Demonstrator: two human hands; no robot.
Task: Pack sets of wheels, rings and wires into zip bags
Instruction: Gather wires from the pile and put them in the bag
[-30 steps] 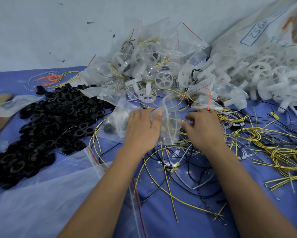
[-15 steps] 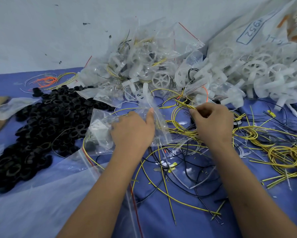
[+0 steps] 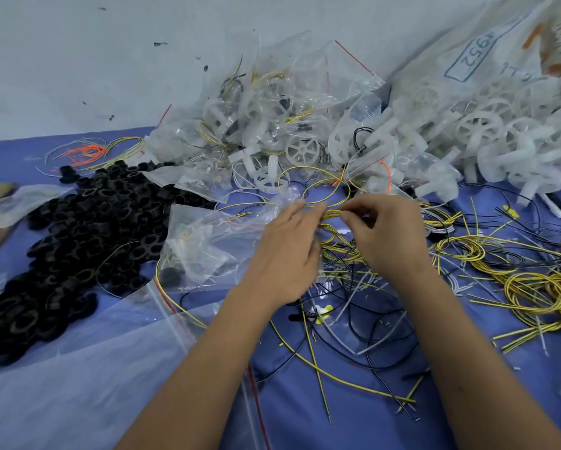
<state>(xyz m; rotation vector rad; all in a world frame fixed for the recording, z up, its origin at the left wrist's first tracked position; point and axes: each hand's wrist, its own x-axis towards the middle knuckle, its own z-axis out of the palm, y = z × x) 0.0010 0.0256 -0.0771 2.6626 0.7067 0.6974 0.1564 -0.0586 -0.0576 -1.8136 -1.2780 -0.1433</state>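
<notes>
At the middle of the blue table my left hand (image 3: pixel 285 251) holds the mouth of a clear zip bag (image 3: pixel 204 245) that lies to its left with a black ring and a white wheel inside. My right hand (image 3: pixel 386 235) pinches a coiled yellow wire (image 3: pixel 329 196) right at the bag's mouth, and its loops stand up behind my fingers. Black rings (image 3: pixel 77 241) lie heaped on the left. White wheels (image 3: pixel 487 138) are piled at the back right. Loose yellow and black wires (image 3: pixel 532 280) spread over the right side.
Filled zip bags (image 3: pixel 272 108) are stacked against the grey wall at the back centre. A large clear plastic bag (image 3: pixel 71 368) with a red seal lies at the front left. A marked sack (image 3: pixel 477 56) stands at the back right. Orange wires (image 3: pixel 84 152) lie far left.
My right hand lifted a yellow wire coil and brought it left to the bag's mouth. My left hand shifted along the bag and now meets the right hand.
</notes>
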